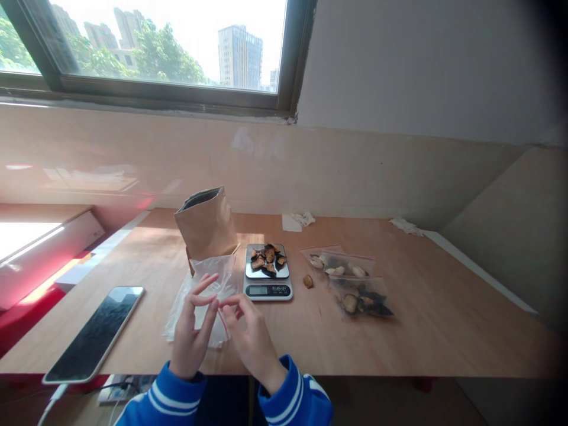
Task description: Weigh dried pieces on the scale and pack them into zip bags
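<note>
My left hand (195, 328) is over the clear plastic bags (184, 307), its thumb and index fingertip pinched together and its other fingers raised. Close beside it, my right hand (252, 334) is also pinched, the fingertips of both hands nearly touching. What the pinches hold is too small to make out; a red zip line shows just below. Beyond my hands, a digital scale (268, 290) bears dark-edged dried slices (269, 255). One loose brown piece (307, 281) lies right of the scale. Behind the clear bags stands an open brown paper pouch (208, 225).
Zip bags with pale pieces (341, 266) and dark slices (361, 303) lie on the right of the wooden table (435, 331). A phone (95, 334) with a cable is at the left edge. White paper (293, 222) lies at the back, near the wall.
</note>
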Tool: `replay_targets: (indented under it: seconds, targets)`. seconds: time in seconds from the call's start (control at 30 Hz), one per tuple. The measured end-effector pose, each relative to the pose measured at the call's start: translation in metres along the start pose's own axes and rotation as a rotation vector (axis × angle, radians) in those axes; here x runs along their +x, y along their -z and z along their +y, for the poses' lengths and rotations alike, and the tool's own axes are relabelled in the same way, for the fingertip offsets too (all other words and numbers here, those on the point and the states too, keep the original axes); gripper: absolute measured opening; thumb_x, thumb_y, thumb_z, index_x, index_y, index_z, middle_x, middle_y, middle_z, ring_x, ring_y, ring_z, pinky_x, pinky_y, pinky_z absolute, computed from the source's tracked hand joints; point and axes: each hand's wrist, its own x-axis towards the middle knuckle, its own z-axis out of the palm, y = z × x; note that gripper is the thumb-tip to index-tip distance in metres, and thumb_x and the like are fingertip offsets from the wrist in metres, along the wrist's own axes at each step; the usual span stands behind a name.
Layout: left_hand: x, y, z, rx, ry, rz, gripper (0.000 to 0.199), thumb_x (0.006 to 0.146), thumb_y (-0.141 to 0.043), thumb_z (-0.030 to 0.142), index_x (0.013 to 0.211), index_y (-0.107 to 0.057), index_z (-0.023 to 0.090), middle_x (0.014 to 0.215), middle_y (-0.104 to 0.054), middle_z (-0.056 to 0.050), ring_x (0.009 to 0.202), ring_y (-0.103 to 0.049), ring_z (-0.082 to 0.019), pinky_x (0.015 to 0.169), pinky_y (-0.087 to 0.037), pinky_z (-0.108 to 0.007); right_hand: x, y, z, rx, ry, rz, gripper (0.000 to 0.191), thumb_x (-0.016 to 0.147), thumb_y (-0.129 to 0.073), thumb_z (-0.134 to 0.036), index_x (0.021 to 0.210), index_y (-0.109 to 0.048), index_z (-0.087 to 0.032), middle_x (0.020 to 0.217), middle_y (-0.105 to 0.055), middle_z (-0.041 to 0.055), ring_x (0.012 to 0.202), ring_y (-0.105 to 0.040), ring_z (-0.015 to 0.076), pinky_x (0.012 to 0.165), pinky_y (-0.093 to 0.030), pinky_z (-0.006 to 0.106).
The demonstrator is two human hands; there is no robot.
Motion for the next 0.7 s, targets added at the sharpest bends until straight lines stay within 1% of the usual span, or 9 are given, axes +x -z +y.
replay_targets:
  seconds: [0.1, 0.17, 0.27, 0.33, 0.37, 0.43, 0.53, 0.6, 0.7]
  targets:
    - [0.009, -0.017, 0.004, -0.155, -0.017, 0.141, 0.012, 0.090, -0.048, 0.016, 0.091, -0.038, 0.022, 0.124, -0.061, -0.012, 0.126, -0.048, -0.024, 0.105, -0.036, -0.054, 0.006, 0.009, 0.006, 0.054, -0.038, 0.130, 0.024, 0.092, -0.048, -0.036, 0.085, -0.063, -0.018, 0.085, -0.062, 0.0032, 0.083, -0.059, 0.0156, 0.077, -0.046, 0.028]
    - [0.017, -0.024, 0.003, -0.238, -0.003, 0.253, 0.015, 0.090, -0.048, 0.017, 0.090, -0.034, 0.022, 0.116, -0.065, -0.012, 0.115, -0.058, -0.024, 0.098, -0.043, -0.052, 0.009, 0.021, 0.012, 0.184, -0.097, 0.167, 0.026, 0.091, -0.048, -0.038, 0.083, -0.063, -0.018, 0.082, -0.063, 0.0036, 0.078, -0.059, 0.0153, 0.073, -0.046, 0.028]
    - [0.030, -0.031, -0.001, -0.325, 0.031, 0.314, 0.015, 0.090, -0.050, 0.023, 0.091, -0.035, 0.021, 0.104, -0.069, -0.010, 0.094, -0.068, -0.022, 0.079, -0.054, -0.043, 0.009, 0.040, 0.023, 0.451, -0.164, 0.103, 0.029, 0.091, -0.046, -0.040, 0.090, -0.065, -0.018, 0.096, -0.066, 0.0072, 0.070, -0.059, 0.0142, 0.059, -0.044, 0.026]
    - [0.038, -0.035, -0.004, -0.340, 0.043, 0.360, 0.016, 0.090, -0.051, 0.026, 0.091, -0.036, 0.021, 0.099, -0.070, -0.009, 0.086, -0.070, -0.020, 0.075, -0.055, -0.040, 0.010, 0.053, 0.030, 0.503, -0.158, 0.120, 0.030, 0.091, -0.044, -0.040, 0.096, -0.065, -0.019, 0.111, -0.063, 0.0086, 0.074, -0.059, 0.0149, 0.057, -0.044, 0.026]
    - [0.042, -0.038, -0.005, -0.331, 0.051, 0.405, 0.017, 0.090, -0.051, 0.028, 0.092, -0.036, 0.021, 0.098, -0.070, -0.009, 0.084, -0.070, -0.020, 0.076, -0.054, -0.041, 0.011, 0.060, 0.035, 0.459, -0.144, 0.156, 0.030, 0.091, -0.044, -0.040, 0.099, -0.064, -0.020, 0.116, -0.061, 0.0083, 0.079, -0.060, 0.0160, 0.060, -0.046, 0.027]
    - [0.048, -0.048, -0.007, -0.303, 0.084, 0.517, 0.017, 0.091, -0.048, 0.029, 0.092, -0.034, 0.021, 0.101, -0.068, -0.011, 0.087, -0.069, -0.020, 0.082, -0.052, -0.044, 0.016, 0.073, 0.045, 0.251, -0.094, 0.239, 0.030, 0.091, -0.044, -0.041, 0.105, -0.063, -0.022, 0.119, -0.059, 0.0080, 0.095, -0.058, 0.0193, 0.073, -0.049, 0.031]
    - [0.051, -0.067, -0.012, -0.254, 0.120, 0.662, 0.016, 0.093, -0.044, 0.029, 0.093, -0.030, 0.022, 0.114, -0.061, -0.017, 0.105, -0.063, -0.022, 0.094, -0.045, -0.051, 0.032, 0.088, 0.064, -0.160, 0.004, 0.345, 0.032, 0.089, -0.047, -0.043, 0.110, -0.060, -0.022, 0.123, -0.054, 0.0099, 0.118, -0.048, 0.0236, 0.096, -0.043, 0.040]
    - [0.048, -0.081, -0.017, -0.218, 0.100, 0.659, 0.014, 0.093, -0.041, 0.027, 0.093, -0.028, 0.022, 0.120, -0.057, -0.021, 0.116, -0.057, -0.024, 0.099, -0.039, -0.055, 0.046, 0.094, 0.077, -0.380, 0.023, 0.385, 0.038, 0.088, -0.047, -0.046, 0.115, -0.056, -0.021, 0.127, -0.050, 0.0122, 0.125, -0.042, 0.0257, 0.104, -0.037, 0.045]
    - [0.038, -0.094, -0.029, -0.208, 0.032, 0.609, 0.011, 0.094, -0.037, 0.024, 0.093, -0.026, 0.023, 0.124, -0.053, -0.022, 0.122, -0.051, -0.024, 0.103, -0.035, -0.057, 0.062, 0.096, 0.093, -0.604, -0.024, 0.323, 0.052, 0.086, -0.050, -0.051, 0.128, -0.046, -0.020, 0.134, -0.042, 0.0152, 0.131, -0.035, 0.0293, 0.108, -0.032, 0.050]
